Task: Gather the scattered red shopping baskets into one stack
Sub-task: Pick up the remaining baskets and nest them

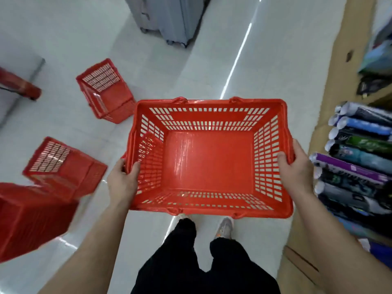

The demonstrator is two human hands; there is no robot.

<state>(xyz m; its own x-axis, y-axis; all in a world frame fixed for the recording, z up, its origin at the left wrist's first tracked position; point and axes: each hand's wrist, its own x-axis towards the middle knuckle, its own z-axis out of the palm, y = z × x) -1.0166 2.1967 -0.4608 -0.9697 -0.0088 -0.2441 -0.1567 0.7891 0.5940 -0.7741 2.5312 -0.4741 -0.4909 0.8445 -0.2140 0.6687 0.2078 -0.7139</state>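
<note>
I hold an empty red shopping basket [209, 160] upright in front of me, above my feet. My left hand [123, 179] grips its left rim and my right hand [296, 168] grips its right rim. On the floor to the left, a second red basket [106, 92] lies upside down. Nearer to me, a third red basket [63, 166] is also overturned. At the lower left edge a larger red block [31, 219], blurred, looks like more baskets; I cannot tell how many.
Grey wheeled suitcases [167, 18] stand ahead at the top. A cardboard-lined shelf [331, 92] with rolled and boxed goods [358, 155] runs along my right. A red object [19, 85] lies at the far left. White tiled floor [63, 39] surrounds the baskets.
</note>
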